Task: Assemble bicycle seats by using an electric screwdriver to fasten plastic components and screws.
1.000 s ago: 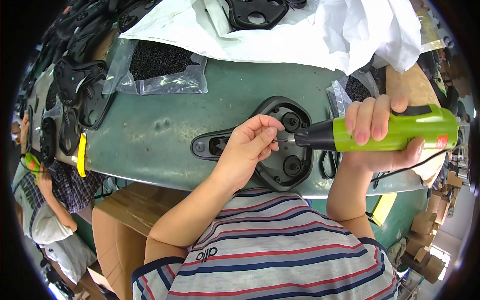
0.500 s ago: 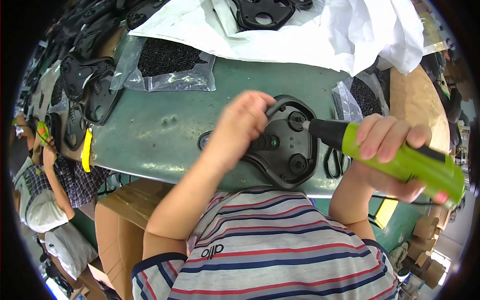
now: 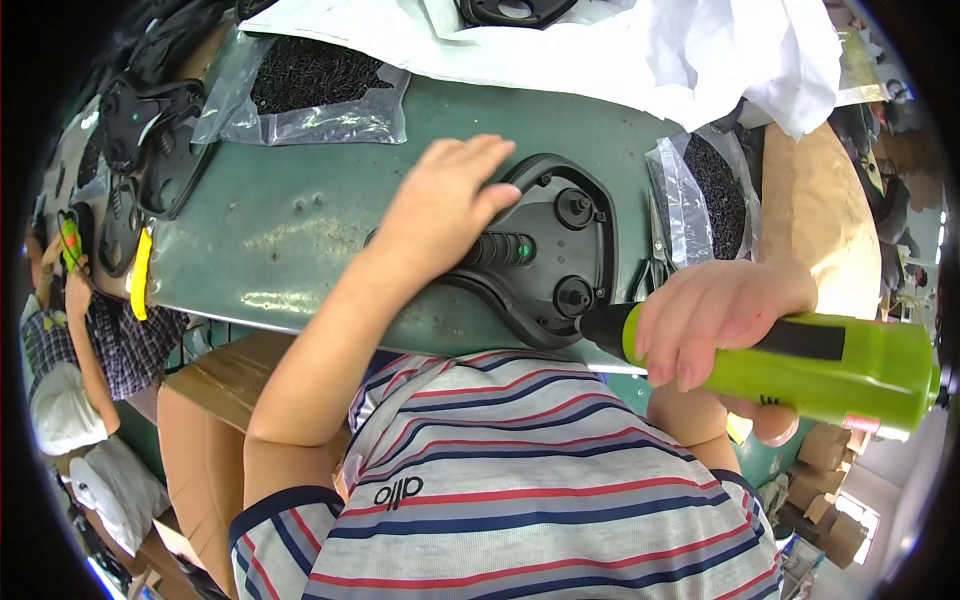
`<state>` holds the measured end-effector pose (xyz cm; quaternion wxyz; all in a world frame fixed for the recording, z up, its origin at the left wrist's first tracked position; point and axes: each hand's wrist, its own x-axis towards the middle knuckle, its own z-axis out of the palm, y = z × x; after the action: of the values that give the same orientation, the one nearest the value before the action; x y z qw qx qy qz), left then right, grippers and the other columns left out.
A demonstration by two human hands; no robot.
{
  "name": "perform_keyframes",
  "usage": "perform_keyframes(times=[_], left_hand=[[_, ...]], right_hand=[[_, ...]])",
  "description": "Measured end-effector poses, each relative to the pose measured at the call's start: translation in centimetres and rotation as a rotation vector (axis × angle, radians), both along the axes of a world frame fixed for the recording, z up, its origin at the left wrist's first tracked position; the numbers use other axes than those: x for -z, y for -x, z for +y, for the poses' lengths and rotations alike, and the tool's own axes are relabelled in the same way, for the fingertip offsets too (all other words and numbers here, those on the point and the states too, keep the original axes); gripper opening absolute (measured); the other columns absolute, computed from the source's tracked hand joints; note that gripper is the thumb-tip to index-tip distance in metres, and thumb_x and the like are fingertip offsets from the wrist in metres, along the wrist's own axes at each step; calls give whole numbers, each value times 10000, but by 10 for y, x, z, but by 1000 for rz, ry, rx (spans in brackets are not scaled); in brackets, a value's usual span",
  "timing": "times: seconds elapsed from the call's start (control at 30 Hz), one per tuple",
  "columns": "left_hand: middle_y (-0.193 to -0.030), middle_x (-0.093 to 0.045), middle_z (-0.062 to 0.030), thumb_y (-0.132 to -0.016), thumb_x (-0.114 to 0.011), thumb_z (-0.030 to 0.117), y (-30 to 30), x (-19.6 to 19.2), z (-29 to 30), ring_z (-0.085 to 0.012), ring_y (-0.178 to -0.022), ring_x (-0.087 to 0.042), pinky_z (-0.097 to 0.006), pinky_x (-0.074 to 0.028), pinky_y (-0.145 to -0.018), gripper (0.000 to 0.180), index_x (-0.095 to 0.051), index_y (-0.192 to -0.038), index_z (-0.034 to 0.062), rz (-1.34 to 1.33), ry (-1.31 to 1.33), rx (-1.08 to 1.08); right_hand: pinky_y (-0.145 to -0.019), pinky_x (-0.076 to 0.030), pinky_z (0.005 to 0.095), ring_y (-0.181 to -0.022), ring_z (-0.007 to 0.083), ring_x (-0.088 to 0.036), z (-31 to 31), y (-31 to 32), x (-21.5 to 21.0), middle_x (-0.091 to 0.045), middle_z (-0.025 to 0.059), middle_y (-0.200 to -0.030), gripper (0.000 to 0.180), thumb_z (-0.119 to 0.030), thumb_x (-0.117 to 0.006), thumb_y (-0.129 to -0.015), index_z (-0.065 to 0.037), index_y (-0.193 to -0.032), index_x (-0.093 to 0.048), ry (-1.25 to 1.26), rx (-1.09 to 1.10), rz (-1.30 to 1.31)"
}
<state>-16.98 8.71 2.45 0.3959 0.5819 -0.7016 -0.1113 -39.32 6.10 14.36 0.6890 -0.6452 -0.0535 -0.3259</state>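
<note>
A black moulded plastic part (image 3: 558,240) lies on the green table, its wide end toward the right. Two round bosses and a ribbed section show on its upper face. My right hand (image 3: 715,315) is wrapped round a green and black electric screwdriver (image 3: 845,365), whose tip points left at the near edge of the part. Exactly what the tip touches is too small to tell. Over the left portion of the part is my left hand (image 3: 440,205), fingers stretched out and thumb apart by the rim. It covers the part's narrow end.
Clear bags of small black screws lie at the back left (image 3: 310,85) and at the right (image 3: 712,190). Scissors (image 3: 655,255) rest beside the part. White sheeting (image 3: 600,60) spans the far side. More black parts (image 3: 150,130) lie left, near a co-worker's arm (image 3: 85,350).
The screwdriver has moved from the far boss to the near edge of the part. My left hand has gone from curled fingers at the far rim to stretched-out ones.
</note>
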Motion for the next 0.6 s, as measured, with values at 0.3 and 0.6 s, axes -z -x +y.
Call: perform_keyframes(times=[0.3,0.6], left_hand=[[-893,-623,-108,-891,-509,325,21,4,10,-285,-847,-562,-386,-477,-729,426,-456,-1247,97,-104,-313,-69],[-897,-625,-123,-900,-489,349,22,6,6,-290,-860,-599,-399,-497,-712,421,-445,-1221,80,-143,-332,-86]], right_hand=[[-593,-510,400,-670,302,-625,-4,-18,-3,-613,143,-817,549,-237,-799,-683,-1,-1072,-492,218,-234,192],[-456,-452,320,-503,255,-567,19,-41,17,-562,99,-615,312,-208,-749,-691,24,-777,-559,109,-63,63]])
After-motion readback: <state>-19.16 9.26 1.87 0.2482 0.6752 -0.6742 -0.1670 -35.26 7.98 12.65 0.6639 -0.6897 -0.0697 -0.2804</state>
